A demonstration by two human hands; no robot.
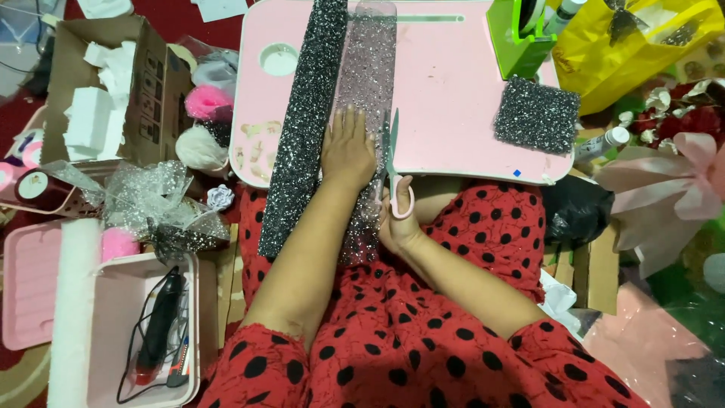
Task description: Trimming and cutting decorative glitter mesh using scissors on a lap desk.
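Observation:
A roll of black glitter mesh [306,121] lies lengthwise across a small pink lap table [445,83], with a sheer glittery strip [368,68] unrolled to its right. My left hand [347,147] lies flat, fingers together, pressing that sheer strip onto the table. My right hand [396,219] grips pink-handled scissors [394,170] just below the table's near edge, blades pointing away along the strip's right side. A cut rectangle of the same black glitter mesh [537,115] rests at the table's right end.
A green holder [517,38] stands at the table's far right, beside a yellow bag [634,45]. Left are a cardboard box with white foam [106,83], yarn balls [202,125], crumpled silver mesh [151,204] and a pink tray holding a glue gun [158,325]. Flowers [672,113] lie right.

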